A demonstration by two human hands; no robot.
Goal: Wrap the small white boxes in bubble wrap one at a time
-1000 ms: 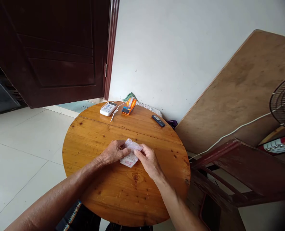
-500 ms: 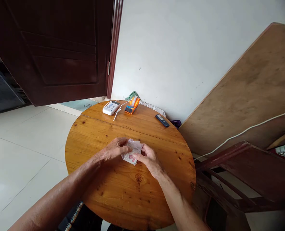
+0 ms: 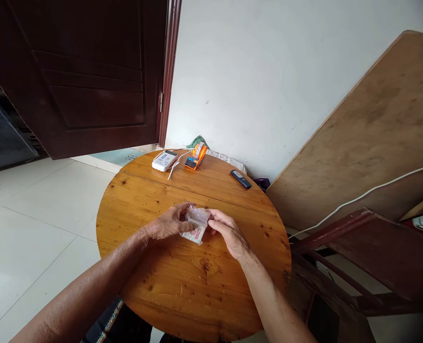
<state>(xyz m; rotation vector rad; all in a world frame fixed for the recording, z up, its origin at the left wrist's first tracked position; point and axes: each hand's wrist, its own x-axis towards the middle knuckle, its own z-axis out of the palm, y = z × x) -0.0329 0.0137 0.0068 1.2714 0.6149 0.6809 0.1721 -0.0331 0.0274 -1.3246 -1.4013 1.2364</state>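
Observation:
A small clear plastic bag (image 3: pixel 198 216) with white contents and red print lies over the middle of the round wooden table (image 3: pixel 154 281). My left hand (image 3: pixel 172 221) grips its left side, thumb on the front and fingers behind. At the bag's upper right edge, my right hand (image 3: pixel 229 232) pinches the plastic between thumb and fingers. The bag's upper part is crumpled and see-through, while its lower part looks flat and filled. What exactly is inside cannot be made out.
Toward the table's far edge are a white device (image 3: pixel 164 160) with a white cable (image 3: pixel 174 167), an orange tape dispenser (image 3: pixel 196 157) and a dark remote-like object (image 3: pixel 240 179). A dark red chair (image 3: pixel 376 252) stands at the right, near a leaning wooden board (image 3: pixel 368 124).
My right thumb has moved off the front of the bag to its upper right edge, uncovering more red print. My left hand stays at the left side.

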